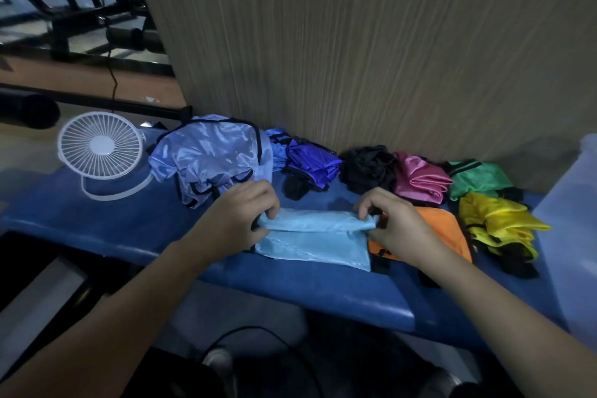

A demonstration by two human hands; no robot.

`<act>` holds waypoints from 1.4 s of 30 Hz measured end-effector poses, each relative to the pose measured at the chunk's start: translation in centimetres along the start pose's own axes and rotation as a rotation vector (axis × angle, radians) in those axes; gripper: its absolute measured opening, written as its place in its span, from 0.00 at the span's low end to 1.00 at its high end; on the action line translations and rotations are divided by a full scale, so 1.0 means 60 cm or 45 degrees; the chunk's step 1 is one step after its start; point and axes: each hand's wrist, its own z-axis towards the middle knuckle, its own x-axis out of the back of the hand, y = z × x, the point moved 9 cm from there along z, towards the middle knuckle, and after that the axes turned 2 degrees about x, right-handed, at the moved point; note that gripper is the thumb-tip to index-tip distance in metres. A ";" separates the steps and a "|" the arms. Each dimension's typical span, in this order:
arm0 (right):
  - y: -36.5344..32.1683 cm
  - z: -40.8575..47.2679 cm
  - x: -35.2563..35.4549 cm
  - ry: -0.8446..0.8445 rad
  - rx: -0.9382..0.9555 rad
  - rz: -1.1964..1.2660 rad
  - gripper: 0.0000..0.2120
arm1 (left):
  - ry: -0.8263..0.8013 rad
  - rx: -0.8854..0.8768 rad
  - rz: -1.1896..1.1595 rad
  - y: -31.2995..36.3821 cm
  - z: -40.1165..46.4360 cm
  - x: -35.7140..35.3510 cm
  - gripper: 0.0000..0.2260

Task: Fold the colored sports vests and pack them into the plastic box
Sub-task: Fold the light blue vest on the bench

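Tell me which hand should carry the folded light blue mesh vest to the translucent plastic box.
Right, probably. The right hand pinches the light blue mesh vest on the side nearer the translucent plastic box; the left hand grips the far end.

1. Light-blue vest [310, 244]: folded flat at the front of the bench [129, 223], upper edge doubled over.
2. Orange vest [449, 233]: folded, touching its right side.
3. Translucent plastic box [568, 220]: far right.
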 end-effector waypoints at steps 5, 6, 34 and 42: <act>0.016 -0.032 -0.007 -0.132 -0.105 0.165 0.17 | -0.078 0.072 -0.177 0.006 -0.027 -0.001 0.13; 0.017 -0.035 -0.009 -0.150 -0.112 0.188 0.16 | -0.083 0.087 -0.209 0.007 -0.032 -0.001 0.13; -0.032 -0.038 -0.112 -0.315 0.174 -0.495 0.17 | -0.370 0.342 -0.077 -0.030 -0.055 -0.110 0.25; -0.033 -0.029 -0.097 -0.284 0.150 -0.365 0.17 | -0.267 0.371 0.017 -0.027 -0.063 -0.098 0.24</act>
